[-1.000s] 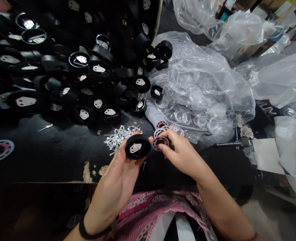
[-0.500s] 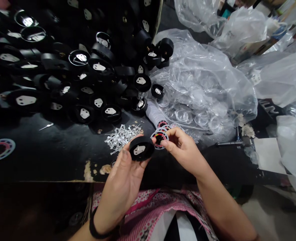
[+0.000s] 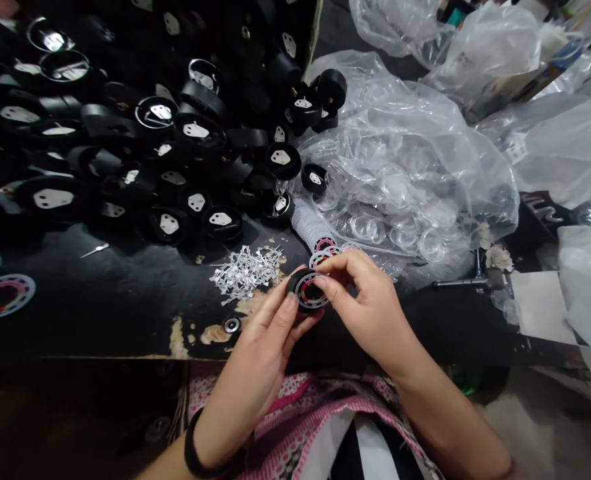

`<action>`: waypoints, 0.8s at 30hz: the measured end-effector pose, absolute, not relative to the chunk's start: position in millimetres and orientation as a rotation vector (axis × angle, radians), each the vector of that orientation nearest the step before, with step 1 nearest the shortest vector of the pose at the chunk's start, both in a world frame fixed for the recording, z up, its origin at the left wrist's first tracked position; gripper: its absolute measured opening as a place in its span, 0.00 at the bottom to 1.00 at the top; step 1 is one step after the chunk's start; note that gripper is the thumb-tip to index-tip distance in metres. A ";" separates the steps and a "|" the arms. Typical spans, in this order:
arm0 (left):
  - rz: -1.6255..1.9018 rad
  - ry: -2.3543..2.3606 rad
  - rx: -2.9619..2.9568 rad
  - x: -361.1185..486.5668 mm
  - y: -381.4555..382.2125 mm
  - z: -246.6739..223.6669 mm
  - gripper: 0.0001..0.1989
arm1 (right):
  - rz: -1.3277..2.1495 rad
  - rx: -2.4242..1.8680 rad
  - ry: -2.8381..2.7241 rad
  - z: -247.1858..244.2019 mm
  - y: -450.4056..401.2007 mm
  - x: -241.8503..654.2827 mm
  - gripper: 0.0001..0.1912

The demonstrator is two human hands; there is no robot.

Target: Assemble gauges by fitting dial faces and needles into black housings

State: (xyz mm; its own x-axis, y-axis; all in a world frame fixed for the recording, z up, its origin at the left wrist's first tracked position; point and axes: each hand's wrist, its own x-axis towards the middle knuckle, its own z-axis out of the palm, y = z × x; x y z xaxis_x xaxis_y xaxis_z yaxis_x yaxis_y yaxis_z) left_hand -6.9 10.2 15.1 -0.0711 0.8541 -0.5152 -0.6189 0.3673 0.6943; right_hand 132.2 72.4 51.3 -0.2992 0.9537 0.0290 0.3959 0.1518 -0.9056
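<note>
My left hand (image 3: 268,333) is wrapped round a round black housing (image 3: 293,280) above the table's front part. A printed dial disc (image 3: 309,293) with a grey rim and red and black rings lies over the housing's open face. The thumb and fingers of my right hand (image 3: 360,300) pinch the disc at its upper right edge. Just behind my hands, a fanned row of similar discs (image 3: 311,227) lies on the table. To the left of them is a pile of small white pointers (image 3: 245,272).
Many black housings (image 3: 220,221) with white plates crowd the back left. A clear plastic bag (image 3: 405,153) of transparent round covers fills the back right. At the right lie a hammer (image 3: 463,284) and a white card (image 3: 543,303). A larger dial (image 3: 5,296) sits far left.
My left hand has moved right with the housing, and the dial disc now covers its opening. My right hand shifted slightly left. A small round part on the table has come into view.
</note>
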 end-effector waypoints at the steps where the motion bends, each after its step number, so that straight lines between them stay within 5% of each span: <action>1: 1.232 1.109 0.301 -6.7 9.2 13.9 0.15 | 1.153 -1.327 -1.759 50.1 72.3 129.8 0.01; 13: 1.247 1.078 0.373 -6.8 2.4 5.5 0.13 | 1.603 -1.357 -1.435 44.9 75.7 131.1 0.10; 24: 1.124 1.361 0.841 -22.2 -6.8 -0.6 0.12 | 1.445 -1.349 -1.790 42.3 60.9 136.8 0.06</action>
